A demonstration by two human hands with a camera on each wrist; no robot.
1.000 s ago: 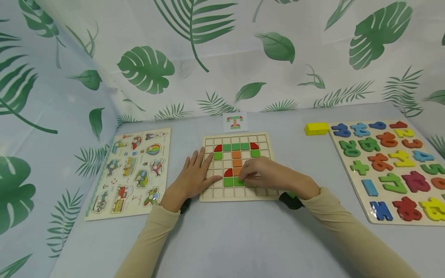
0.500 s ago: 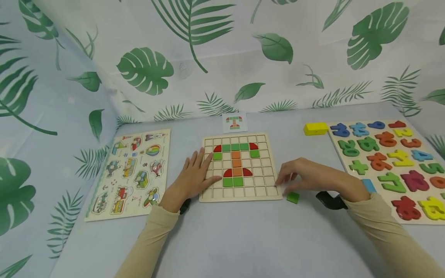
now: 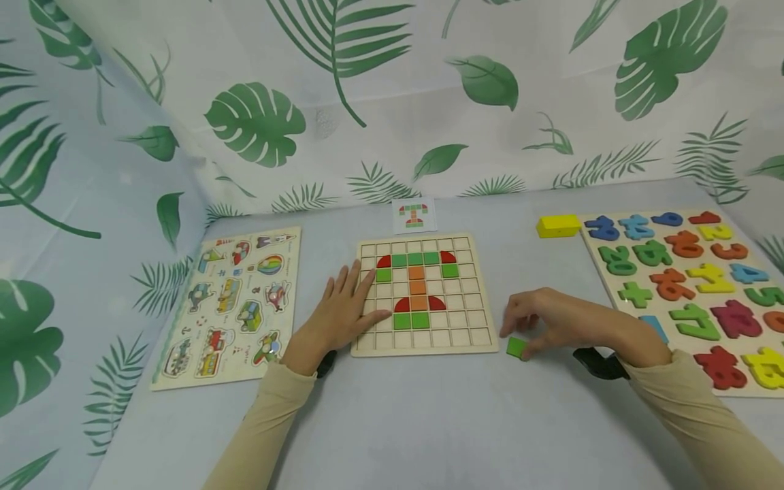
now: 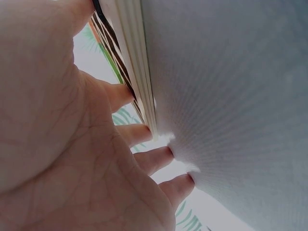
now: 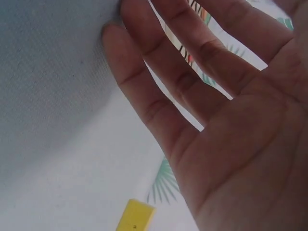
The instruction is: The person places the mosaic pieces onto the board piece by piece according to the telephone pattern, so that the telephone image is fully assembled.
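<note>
My left hand [image 3: 339, 313] lies with straight, spread fingers at the left edge of a wooden grid board [image 3: 462, 336], its thumb and index finger over the squares. Red, green and orange tiles form a T shape on that board. Right of it, a loose green square tile [image 3: 516, 348] lies flat on the table. My right hand [image 3: 563, 318] is over this tile: the thumb is at its right corner and the bent fingers stand just beyond its far left side. In the right wrist view the fingers [image 5: 149, 96] reach down to the table, and the tile is hidden there.
A pattern card [image 3: 414, 216] lies behind the board. At the left is a picture puzzle board [image 3: 288, 347]. A yellow block [image 3: 558, 226] sits at the back right beside a number puzzle board [image 3: 664, 371]. A leaf-print cloth [image 3: 392, 95] hangs behind the table.
My right hand has left the lower tiles on the board and moved right to the loose green tile. A red quarter-round tile shows where that hand was. My left hand has stayed put.
</note>
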